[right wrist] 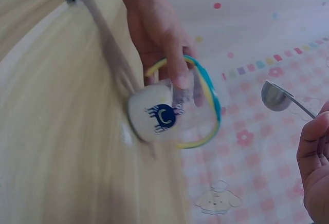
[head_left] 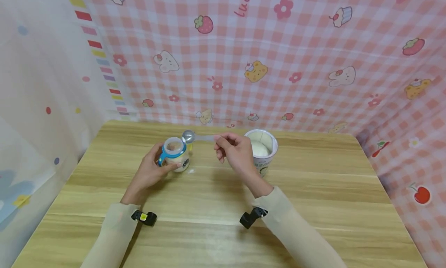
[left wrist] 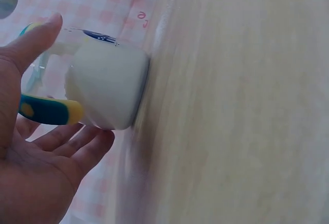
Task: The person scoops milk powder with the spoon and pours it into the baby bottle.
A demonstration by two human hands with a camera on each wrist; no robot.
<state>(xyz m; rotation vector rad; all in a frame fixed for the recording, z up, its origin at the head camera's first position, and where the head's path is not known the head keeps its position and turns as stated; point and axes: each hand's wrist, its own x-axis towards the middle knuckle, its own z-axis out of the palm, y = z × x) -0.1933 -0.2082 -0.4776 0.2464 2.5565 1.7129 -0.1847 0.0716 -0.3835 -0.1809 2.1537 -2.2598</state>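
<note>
My left hand [head_left: 152, 168] holds a small clear baby cup [head_left: 181, 162] with a blue-and-yellow handle ring, upright on the table. In the left wrist view the thumb lies along one side of the cup [left wrist: 110, 82] and the fingers along the other. Whitish contents fill its lower part; the right wrist view shows a dark blue printed figure on the cup [right wrist: 149, 112]. Between thumb and fingers my right hand [head_left: 237, 150] pinches the handle of a metal measuring spoon [head_left: 189, 136]. The spoon's bowl is in the air by the cup's right rim; in the right wrist view the spoon [right wrist: 276, 97] looks empty.
An open white tub [head_left: 273, 146] with white contents stands behind and right of my right hand. A small white spot [head_left: 191, 171] marks the wooden table [head_left: 209, 237] beside the cup. Patterned pink cloth [head_left: 223, 47] hangs along the table's far edge.
</note>
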